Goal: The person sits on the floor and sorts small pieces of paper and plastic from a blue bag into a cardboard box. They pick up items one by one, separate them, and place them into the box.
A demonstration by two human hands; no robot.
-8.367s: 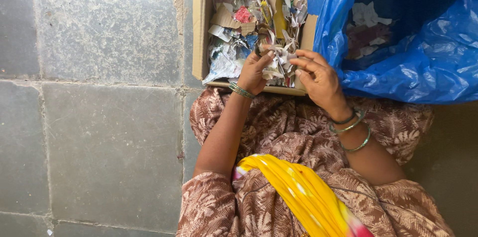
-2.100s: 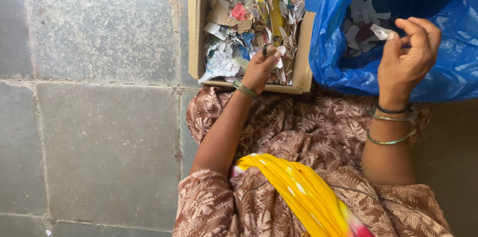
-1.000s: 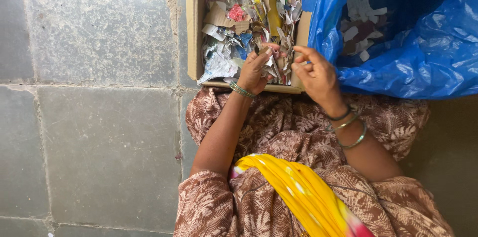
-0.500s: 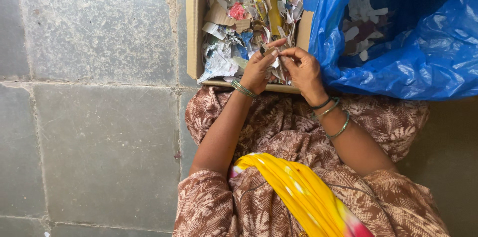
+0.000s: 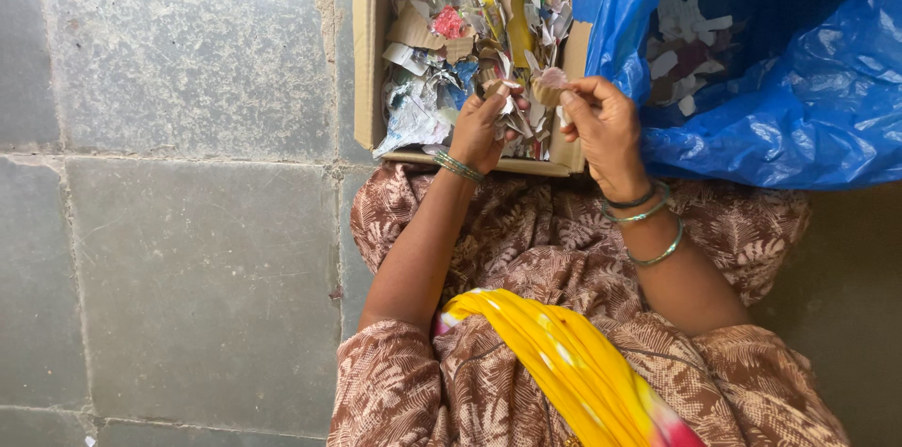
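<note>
Over the cardboard box [image 5: 368, 43], our right hand [image 5: 606, 123] pinches a paper scrap [image 5: 550, 83]; our left hand [image 5: 481, 123] grips scraps, sorting toward the blue bag [image 5: 808, 118].

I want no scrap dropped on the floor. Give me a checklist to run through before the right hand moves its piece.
1. Right hand pinches a small brownish scrap: ok.
2. Left hand holds a bunch of scraps over the cardboard box: ok.
3. Blue bag mouth open beside the box: ok.
4. Scrap clear of the left hand's bunch: cannot tell.
5. Hand's way to the bag free: ok.
</note>
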